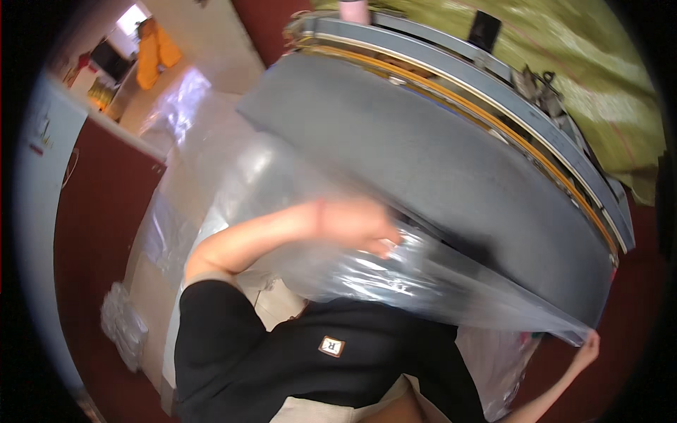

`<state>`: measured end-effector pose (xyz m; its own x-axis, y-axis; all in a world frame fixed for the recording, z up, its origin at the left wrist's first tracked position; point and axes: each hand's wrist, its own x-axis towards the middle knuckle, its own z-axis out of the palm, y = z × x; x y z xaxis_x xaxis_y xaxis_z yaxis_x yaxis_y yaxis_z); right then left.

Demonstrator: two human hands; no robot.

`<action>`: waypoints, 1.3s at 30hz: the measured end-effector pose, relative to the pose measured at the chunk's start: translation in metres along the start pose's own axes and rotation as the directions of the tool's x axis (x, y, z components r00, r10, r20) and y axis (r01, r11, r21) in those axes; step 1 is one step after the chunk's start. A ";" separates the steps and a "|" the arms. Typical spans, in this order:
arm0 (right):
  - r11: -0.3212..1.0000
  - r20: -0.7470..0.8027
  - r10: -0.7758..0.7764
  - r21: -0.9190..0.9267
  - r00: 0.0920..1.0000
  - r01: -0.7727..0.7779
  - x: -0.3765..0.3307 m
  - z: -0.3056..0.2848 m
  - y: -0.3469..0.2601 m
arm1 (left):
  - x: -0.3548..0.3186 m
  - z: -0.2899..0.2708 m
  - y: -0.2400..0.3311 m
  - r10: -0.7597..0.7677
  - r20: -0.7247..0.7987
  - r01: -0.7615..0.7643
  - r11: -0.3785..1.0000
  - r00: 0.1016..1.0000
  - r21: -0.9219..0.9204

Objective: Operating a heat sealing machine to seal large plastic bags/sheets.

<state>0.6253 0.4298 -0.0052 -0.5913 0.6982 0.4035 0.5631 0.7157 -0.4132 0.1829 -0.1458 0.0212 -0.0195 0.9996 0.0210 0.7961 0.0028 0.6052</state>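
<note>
Head view: the right hand [591,345] pinches the edge of the clear plastic sheet [451,282] along the grey table's [423,162] near side; the left hand [356,225] meets the sheet, its grip too blurred to tell.

A room with a dark red floor [92,247] and a small, bright window [130,20]
A plain, pale wall [211,42] stands near the window; a wrinkled, yellow-green woven sheet [599,84] spreads across the upper right.
</note>
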 end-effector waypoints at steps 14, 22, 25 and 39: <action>0.979 -0.081 -0.070 0.187 0.994 0.084 0.093 0.116 -0.069 | -0.168 -0.264 -0.092 0.441 -0.884 0.934 0.225 0.156 0.277; 0.973 0.137 0.000 0.229 0.991 -0.032 0.100 0.162 -0.120 | -0.157 -0.096 -0.264 -0.573 -0.693 0.891 0.379 0.439 0.251; 0.949 0.249 0.003 0.303 0.969 -0.081 0.096 0.157 -0.143 | -0.162 -0.109 -0.270 -0.662 -0.698 0.959 0.240 0.274 0.149; 0.959 0.622 0.282 -0.166 0.731 -0.229 0.127 0.032 -0.080 | -0.066 -0.094 -0.291 -0.584 -0.726 0.909 0.393 0.363 0.138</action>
<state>0.4869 0.4608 0.0531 -0.6321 0.7014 -0.3294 0.7715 0.5295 -0.3527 -0.1047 -0.2154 -0.0817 -0.9113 0.3401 0.2320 0.3784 0.9139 0.1467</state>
